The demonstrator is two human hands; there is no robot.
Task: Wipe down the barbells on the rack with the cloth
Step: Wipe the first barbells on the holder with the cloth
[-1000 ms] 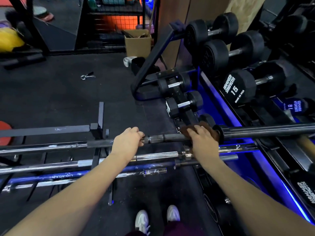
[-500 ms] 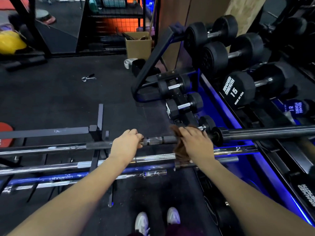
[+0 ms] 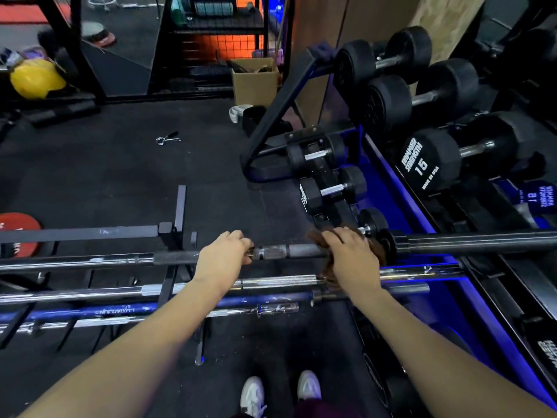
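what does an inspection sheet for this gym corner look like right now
surface: black rubber floor, no spills seen
job's things: top barbell lies on the low rack, brown cloth wrapped round it beside the collar; three more barbells nearer
clutter: spring collar clip loose on floor; cardboard box; red plate
hands: left hand grips the top barbell; right hand holds the cloth on it
cables: nothing seen
surroundings: dumbbell rack at right, one dumbbell marked 15; yellow ball
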